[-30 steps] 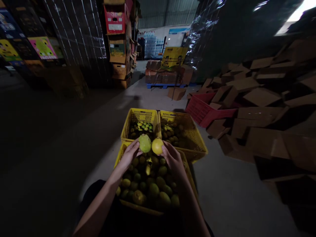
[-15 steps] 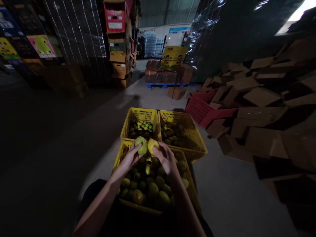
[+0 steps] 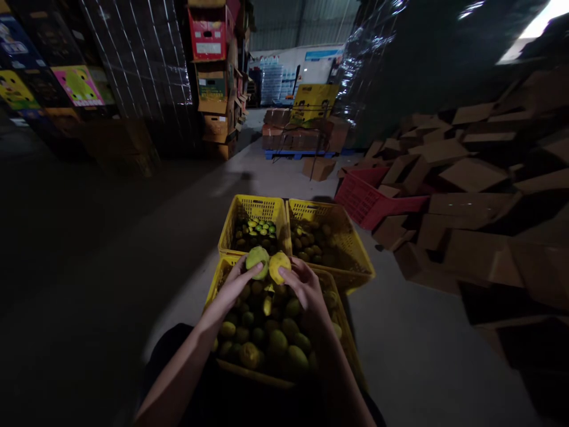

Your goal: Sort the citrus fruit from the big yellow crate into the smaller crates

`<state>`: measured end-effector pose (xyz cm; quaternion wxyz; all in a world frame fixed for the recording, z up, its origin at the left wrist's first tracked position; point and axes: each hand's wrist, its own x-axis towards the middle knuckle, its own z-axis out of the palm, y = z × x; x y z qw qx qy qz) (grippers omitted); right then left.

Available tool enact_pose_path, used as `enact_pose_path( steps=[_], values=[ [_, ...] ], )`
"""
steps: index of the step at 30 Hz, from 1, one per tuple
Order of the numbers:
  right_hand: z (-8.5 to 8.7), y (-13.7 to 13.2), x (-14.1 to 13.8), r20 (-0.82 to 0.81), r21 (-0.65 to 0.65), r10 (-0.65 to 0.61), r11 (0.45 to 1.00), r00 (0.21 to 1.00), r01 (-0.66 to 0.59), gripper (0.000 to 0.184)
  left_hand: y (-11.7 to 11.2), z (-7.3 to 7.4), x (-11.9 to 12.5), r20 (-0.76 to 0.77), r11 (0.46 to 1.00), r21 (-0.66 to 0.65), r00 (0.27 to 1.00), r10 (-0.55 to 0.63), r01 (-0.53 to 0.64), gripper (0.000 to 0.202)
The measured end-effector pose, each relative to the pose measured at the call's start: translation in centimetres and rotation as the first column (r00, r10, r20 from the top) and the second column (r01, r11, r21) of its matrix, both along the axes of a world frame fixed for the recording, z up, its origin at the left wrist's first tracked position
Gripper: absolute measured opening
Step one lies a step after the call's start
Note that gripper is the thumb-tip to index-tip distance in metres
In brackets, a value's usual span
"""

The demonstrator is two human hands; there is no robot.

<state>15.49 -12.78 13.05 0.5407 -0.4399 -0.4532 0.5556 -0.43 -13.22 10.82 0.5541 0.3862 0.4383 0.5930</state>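
Note:
My left hand [image 3: 231,288] grips a greenish fruit [image 3: 256,259] and my right hand [image 3: 304,289] grips a yellow fruit [image 3: 278,265]. The two fruits touch side by side above the far edge of the near yellow crate [image 3: 214,279], which is full of green and yellow citrus. Beyond it stand two more yellow crates: the left one [image 3: 252,209] holds small green fruits, the right one [image 3: 340,234] holds darker yellowish fruits.
A red crate [image 3: 367,201] lies among a heap of flattened cardboard boxes [image 3: 471,178] on the right. Stacked cartons [image 3: 213,71] and wrapped pallets [image 3: 133,65] rise on the left. More boxes on a blue pallet [image 3: 297,133] stand farther back on the concrete floor.
Both hands drew the two fruits a little closer together and slightly lower, so they now touch above the near crate's far edge.

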Motion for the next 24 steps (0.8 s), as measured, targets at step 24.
enact_pose_path(
  steps=[24],
  values=[
    [0.1,0.4,2.6,-0.126,-0.004,0.041,0.999,0.991,-0.042,0.045,-0.7,1.0,-1.2,0.13,0.989,0.024,0.98,-0.149,0.147,0.057]
  ],
)
